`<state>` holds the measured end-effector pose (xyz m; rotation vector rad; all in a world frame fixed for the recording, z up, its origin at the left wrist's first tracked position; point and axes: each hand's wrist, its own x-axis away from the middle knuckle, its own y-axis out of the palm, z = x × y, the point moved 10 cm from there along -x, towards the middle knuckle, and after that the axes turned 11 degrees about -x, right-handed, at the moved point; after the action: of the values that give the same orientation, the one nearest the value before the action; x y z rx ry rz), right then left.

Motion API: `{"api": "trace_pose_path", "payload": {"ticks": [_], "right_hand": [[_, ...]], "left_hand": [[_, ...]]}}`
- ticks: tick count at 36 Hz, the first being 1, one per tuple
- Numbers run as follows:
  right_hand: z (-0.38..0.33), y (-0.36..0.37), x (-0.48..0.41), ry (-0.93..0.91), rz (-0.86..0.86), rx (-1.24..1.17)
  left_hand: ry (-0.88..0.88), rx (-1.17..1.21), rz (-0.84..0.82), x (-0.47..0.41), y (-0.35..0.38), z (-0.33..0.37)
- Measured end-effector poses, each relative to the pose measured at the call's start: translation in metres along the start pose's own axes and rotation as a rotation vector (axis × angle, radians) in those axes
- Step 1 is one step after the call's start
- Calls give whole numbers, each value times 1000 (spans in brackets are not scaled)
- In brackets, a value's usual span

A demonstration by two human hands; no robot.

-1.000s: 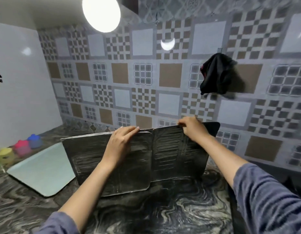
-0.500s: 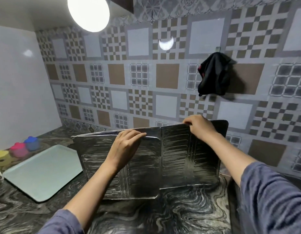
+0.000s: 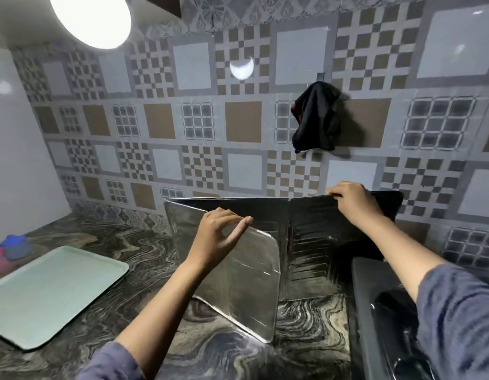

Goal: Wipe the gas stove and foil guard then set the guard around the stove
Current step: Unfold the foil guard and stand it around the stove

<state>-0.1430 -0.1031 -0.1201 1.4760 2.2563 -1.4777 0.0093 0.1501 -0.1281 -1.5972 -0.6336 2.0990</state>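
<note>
The silver foil guard [image 3: 306,242] stands upright on the marbled counter, folded into panels. My left hand [image 3: 218,237] grips the top edge of its left panel, which swings forward toward me. My right hand [image 3: 350,200] holds the top edge of the back panel near the tiled wall. The black gas stove [image 3: 380,311] shows at the lower right, partly hidden by my right sleeve, and the guard's right panel stands behind it.
A pale green tray [image 3: 51,294] lies flat on the counter [image 3: 237,357] at the left. Coloured small containers [image 3: 13,246] sit in the far left corner. A black cloth [image 3: 317,116] hangs on the tiled wall above the guard.
The guard has shifted right toward the stove. Its left panel has folded forward toward me under my left hand, and the stove has come into view at the lower right.
</note>
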Motion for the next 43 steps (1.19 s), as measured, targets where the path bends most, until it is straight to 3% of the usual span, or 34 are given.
{"api": "trace_pose_path", "payload": {"ticks": [8,17,21,32,38,43], "right_hand": [[37,-49,5,36,112,34],[83,-89,19,183,185,38],[107,-106,34,265,248,4],[151,-140,68,379,338,117],[137,-128,63,277,308,250],[123,-98,47,169,233,204]], "left_hand": [[-124,110,-16,-2,8,8],[-500,256,-253,-1,33,-12],[-656,469,-321,-2,48,-7],[-566,531,-451,-20,73,53],[-540,578,-458,-28,90,86],[-566,580,-447,-28,101,94]]}}
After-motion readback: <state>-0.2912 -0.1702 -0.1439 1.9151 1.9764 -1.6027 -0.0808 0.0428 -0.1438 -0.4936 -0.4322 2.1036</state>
